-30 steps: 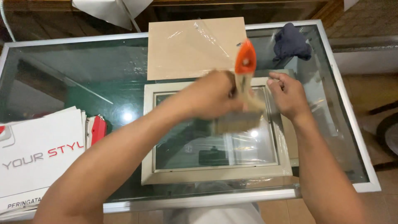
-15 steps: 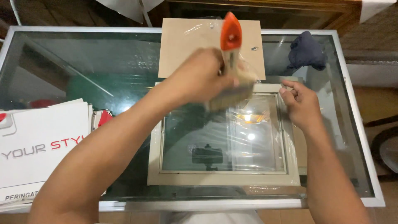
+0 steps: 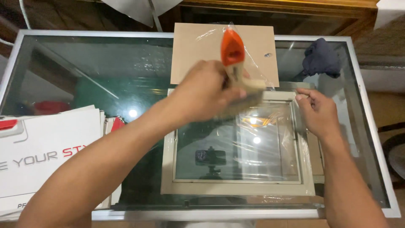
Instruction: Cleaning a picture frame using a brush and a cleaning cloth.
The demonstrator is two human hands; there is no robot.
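- The bench is a glass-topped table with a pale metal rim; it fills most of the view, and its dark green glass reflects ceiling lights. Beyond its far edge runs dark wooden furniture, and a strip of floor shows at the right.
- A stack of white printed cartons with red and grey lettering lies on the near left of the bench, partly hidden by the left forearm.
- A tan board lies flat at the far middle, its near edge just beside the frame.
- A dark blue cloth sits bunched at the far right corner, well apart from both hands.
- The cream picture frame lies flat at the near middle of the bench; its glass pane mirrors a phone on a stand, and clear plastic film is spread, wrinkled, over its right half.
- The left hand is above the frame's far edge, its grip closed fully around a brush with an orange handle tip and pale wooden body, blurred.
- The right hand rests at the frame's far right corner, its fingertips pinching the film's edge.
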